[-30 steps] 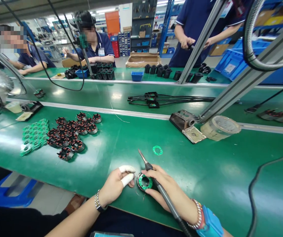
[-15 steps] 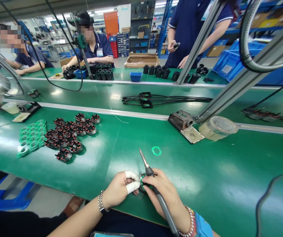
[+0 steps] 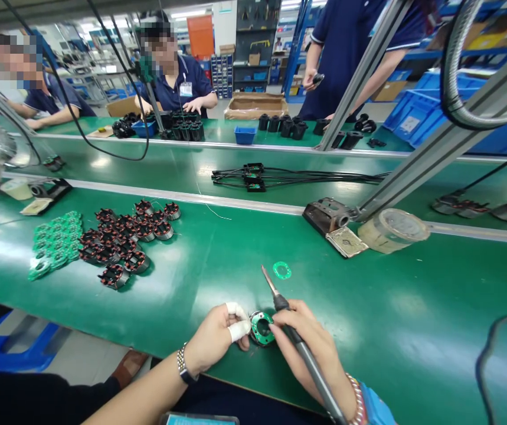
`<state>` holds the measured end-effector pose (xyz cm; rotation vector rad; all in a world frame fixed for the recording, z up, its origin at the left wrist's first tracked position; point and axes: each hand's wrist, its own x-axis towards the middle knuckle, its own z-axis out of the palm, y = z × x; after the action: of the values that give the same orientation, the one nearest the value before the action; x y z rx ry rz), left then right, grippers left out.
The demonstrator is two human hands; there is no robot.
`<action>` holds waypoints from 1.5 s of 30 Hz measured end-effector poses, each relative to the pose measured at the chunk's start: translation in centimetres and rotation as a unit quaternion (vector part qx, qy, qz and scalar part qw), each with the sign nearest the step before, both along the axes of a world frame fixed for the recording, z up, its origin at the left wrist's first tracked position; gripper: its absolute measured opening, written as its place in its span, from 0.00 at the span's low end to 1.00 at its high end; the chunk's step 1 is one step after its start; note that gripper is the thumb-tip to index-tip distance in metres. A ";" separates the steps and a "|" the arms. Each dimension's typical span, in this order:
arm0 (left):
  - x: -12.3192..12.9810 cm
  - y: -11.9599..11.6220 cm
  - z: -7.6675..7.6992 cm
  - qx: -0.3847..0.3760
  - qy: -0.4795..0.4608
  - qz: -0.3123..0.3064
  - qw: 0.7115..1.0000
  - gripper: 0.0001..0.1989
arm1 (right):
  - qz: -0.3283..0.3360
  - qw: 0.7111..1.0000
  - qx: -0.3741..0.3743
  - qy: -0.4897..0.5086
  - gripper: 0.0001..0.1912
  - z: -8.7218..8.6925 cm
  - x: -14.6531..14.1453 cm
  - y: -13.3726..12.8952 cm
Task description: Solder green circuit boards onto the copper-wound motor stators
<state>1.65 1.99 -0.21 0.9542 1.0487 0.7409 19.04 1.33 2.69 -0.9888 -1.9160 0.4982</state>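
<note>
Holding a soldering iron (image 3: 314,370) closed in the right hand (image 3: 308,342), the person had its bare tip pointing to 11 o'clock, clear of the work. The round stator with a green circuit ring (image 3: 262,329) sat on the bench between both hands, just beside the curled left hand (image 3: 215,339), whose two fingers bore white wraps (image 3: 239,330). Those fingers hid its near edge, so I couldn't tell whether the left hand was gripping it.

A loose green ring (image 3: 282,270) lay at 12 o'clock. Stators in a heap (image 3: 123,248) and stacked green rings (image 3: 54,248) lay at 10 o'clock. An iron stand (image 3: 330,215) and a tape roll (image 3: 392,230) sat at 1 o'clock, beneath an aluminium frame post (image 3: 430,159) that cut across the view of the next belt. A co-worker (image 3: 346,59) stood beyond it, partly cut off by the top edge.
</note>
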 end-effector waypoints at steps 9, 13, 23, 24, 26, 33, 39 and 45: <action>-0.2 0.2 0.2 -0.019 0.011 -0.013 1.000 0.08 | 0.089 0.995 -0.042 0.028 0.12 1.8 3.4 -1.0; -0.2 0.3 0.3 -0.014 0.015 -0.017 1.000 0.08 | 0.096 0.992 -0.080 0.032 0.11 1.6 3.3 -1.4; -0.2 0.2 -0.1 -0.012 0.015 -0.012 1.000 0.10 | 0.100 0.991 -0.077 0.032 0.11 1.8 3.1 -1.3; -0.1 0.2 -0.1 -0.012 0.015 -0.011 1.000 0.10 | 0.098 0.992 -0.077 0.033 0.11 1.8 3.1 -1.3; -0.1 0.2 0.0 -0.011 0.015 -0.011 1.000 0.10 | 0.095 0.992 -0.075 0.036 0.11 1.9 3.2 -1.3; -0.1 0.1 0.1 -0.016 0.015 -0.007 1.000 0.09 | 0.099 0.991 -0.082 0.033 0.12 1.7 3.2 -1.3; -0.1 0.1 -0.1 -0.012 0.017 -0.005 1.000 0.09 | 0.104 0.991 -0.077 0.020 0.11 2.1 3.1 -1.4; -0.1 0.0 -0.1 -0.009 0.018 -0.005 1.000 0.10 | 0.103 0.993 -0.061 0.024 0.12 2.1 3.6 -1.1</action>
<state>1.52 1.98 -0.35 0.9587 1.0801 0.7074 22.60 0.22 4.74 -0.8511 -1.9729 0.7586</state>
